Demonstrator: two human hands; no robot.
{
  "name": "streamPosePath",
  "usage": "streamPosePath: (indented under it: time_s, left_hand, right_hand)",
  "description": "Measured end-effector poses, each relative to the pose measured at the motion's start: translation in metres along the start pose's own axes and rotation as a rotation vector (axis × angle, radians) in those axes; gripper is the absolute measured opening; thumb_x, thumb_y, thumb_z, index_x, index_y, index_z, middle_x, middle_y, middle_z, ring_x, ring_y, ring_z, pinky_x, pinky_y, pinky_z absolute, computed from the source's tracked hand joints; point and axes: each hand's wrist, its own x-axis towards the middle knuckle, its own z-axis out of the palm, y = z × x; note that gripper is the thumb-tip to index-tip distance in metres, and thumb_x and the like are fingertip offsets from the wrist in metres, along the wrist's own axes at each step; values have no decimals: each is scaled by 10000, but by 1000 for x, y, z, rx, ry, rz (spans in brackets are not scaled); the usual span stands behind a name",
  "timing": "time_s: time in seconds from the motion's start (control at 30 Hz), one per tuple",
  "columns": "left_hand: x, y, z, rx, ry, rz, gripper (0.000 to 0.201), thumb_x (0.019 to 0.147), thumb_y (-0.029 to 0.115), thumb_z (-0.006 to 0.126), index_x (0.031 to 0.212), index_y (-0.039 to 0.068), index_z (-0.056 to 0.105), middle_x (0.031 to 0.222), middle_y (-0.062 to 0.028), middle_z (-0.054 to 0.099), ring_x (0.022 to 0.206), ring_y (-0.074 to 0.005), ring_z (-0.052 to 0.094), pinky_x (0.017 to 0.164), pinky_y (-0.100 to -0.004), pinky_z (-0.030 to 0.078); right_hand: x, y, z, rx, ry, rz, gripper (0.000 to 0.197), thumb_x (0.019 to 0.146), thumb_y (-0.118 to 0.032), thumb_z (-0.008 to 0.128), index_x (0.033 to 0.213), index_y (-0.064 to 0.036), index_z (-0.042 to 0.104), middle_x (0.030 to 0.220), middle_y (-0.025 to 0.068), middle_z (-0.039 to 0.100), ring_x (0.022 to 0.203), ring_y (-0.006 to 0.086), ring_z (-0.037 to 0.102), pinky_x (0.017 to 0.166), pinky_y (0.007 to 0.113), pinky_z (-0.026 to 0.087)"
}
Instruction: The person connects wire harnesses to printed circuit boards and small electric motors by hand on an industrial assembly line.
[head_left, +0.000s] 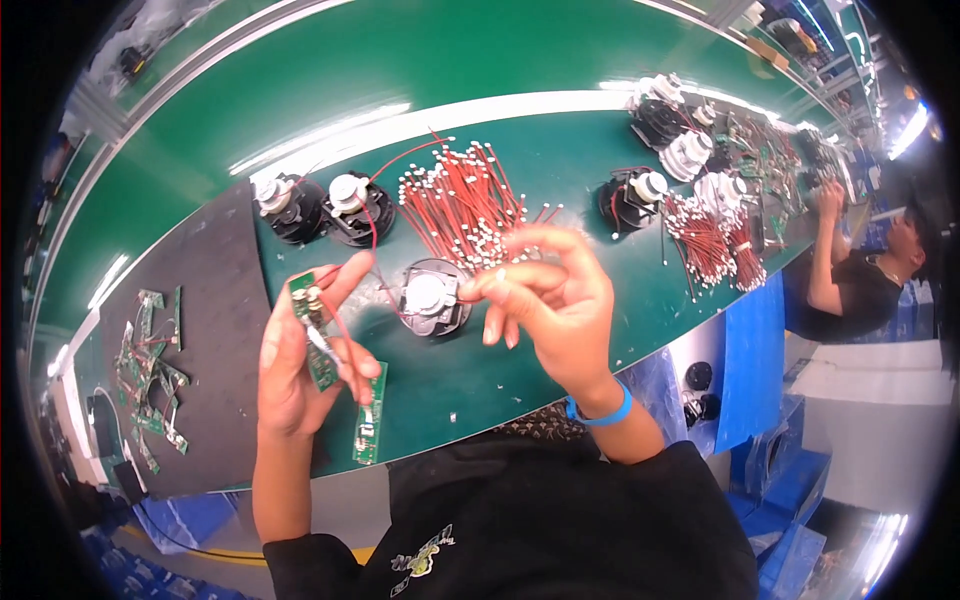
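Observation:
My left hand (295, 365) is closed around a narrow green circuit board (314, 335) with wires on it. Below its fingers a second green board (369, 420) hangs or rests near the table's front edge; I cannot tell which. A red wire (374, 235) runs up past the fingertips. Between my hands, a round black unit with a white motor-like top (432, 293) stands on the green table. My right hand (550, 300) has thumb and forefinger pinched at that unit's right side; what is between them is too small to make out.
Behind my hands lies a pile of red wires with white connectors (465, 205). Similar black and white units (350, 205) stand at the back left and right. Several circuit boards (150, 375) lie on the black mat (222, 300). A co-worker (870, 270) sits at the right.

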Motion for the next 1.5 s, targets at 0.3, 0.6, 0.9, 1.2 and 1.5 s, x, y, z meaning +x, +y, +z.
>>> streamPosePath:
  time_s: [0.3, 0.6, 0.9, 1.2, 1.5]
  left_hand:
    - [5, -7, 10, 11, -185, -106, 500, 988, 307, 443, 1359, 20, 272, 1469, -287, 252, 579, -250, 654, 558, -319, 539]
    - [5, -15, 10, 76, -177, -101, 508, 965, 319, 501, 1343, 47, 299, 1444, -279, 313, 641, -263, 654, 574, -337, 542]
    - [5, -16, 18, 157, -113, -62, 532, 947, 294, 539, 1345, 46, 288, 1347, -315, 422, 624, -272, 646, 517, -359, 567]
    - [2, -15, 7, 230, -91, -60, 496, 954, 219, 526, 1356, 16, 318, 1400, -304, 362, 600, -250, 658, 378, -240, 500]
    - [3, -16, -3, 234, -124, -53, 530, 950, 273, 540, 1364, 27, 319, 1416, -292, 346, 608, -254, 660, 343, -240, 464]
  right_hand:
    - [3, 31, 32, -733, -204, -718, 228, 647, 10, 777, 862, -35, 719, 702, 44, 645, 556, 154, 622, 459, 264, 467]
    - [0, 39, 43, -611, -56, -692, 277, 667, 82, 720, 927, -9, 697, 778, 75, 649, 554, 129, 615, 469, 244, 482]
    - [-1, 43, 40, -624, -41, -672, 298, 621, 69, 718, 906, -14, 689, 754, 70, 651, 551, 116, 597, 463, 229, 467]
    - [-1, 31, 39, -723, -50, -524, 180, 684, -10, 760, 836, -32, 666, 707, 54, 641, 507, 145, 597, 439, 250, 452]
    - [-2, 37, 43, -650, 26, -554, 124, 718, -43, 741, 811, -46, 659, 669, 47, 619, 524, 196, 607, 442, 289, 453]
